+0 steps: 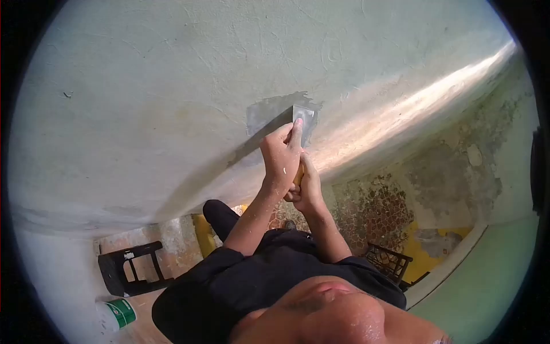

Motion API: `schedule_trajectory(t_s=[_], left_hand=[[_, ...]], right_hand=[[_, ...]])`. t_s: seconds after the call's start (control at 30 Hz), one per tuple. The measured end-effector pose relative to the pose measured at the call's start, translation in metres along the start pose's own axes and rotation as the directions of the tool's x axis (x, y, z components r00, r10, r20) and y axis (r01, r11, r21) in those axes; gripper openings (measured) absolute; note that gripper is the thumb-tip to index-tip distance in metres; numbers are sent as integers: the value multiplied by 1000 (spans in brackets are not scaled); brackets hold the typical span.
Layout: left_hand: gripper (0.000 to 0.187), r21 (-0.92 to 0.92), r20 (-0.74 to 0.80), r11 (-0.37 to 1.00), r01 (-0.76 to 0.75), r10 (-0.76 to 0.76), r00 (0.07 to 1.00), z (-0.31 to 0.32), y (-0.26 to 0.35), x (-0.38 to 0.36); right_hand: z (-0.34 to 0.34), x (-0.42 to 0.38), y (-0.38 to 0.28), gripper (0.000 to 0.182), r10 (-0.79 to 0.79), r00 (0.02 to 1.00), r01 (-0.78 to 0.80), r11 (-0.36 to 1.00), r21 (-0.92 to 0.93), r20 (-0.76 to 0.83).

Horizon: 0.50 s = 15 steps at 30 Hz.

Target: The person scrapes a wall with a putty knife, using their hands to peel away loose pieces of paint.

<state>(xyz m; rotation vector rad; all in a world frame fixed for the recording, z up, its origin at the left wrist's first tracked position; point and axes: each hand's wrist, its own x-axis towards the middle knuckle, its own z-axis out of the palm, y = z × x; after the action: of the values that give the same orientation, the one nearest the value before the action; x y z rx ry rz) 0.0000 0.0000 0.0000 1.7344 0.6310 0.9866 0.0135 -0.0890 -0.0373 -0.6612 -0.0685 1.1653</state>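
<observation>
A putty knife (308,116) with a flat metal blade is held up against the pale, rough wall (172,74). My left hand (279,157) is closed on it near the blade, its thumb laid along the metal. Just below, my right hand (311,186) wraps around the orange-brown handle (299,174), most of which is hidden by my fingers. The blade lies over a darker grey patch (260,114) with ragged edges. Pale specks dot my left forearm. How firmly the blade edge touches the wall cannot be made out.
Down at the left stand a black stool-like piece of furniture (117,269) and a white-and-green bucket (119,313). A dark latticed piece of furniture (389,264) is at the lower right. A stained, peeling wall (447,178) rises on the right, beside patterned floor tiles (375,209).
</observation>
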Motion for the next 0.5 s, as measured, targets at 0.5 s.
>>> schedule_trajectory(t_s=[0.5], left_hand=[[43, -62, 134, 973, -224, 231, 964, 51, 40, 34]], right_hand=[[1, 9, -56, 42, -264, 957, 268, 963, 19, -123]])
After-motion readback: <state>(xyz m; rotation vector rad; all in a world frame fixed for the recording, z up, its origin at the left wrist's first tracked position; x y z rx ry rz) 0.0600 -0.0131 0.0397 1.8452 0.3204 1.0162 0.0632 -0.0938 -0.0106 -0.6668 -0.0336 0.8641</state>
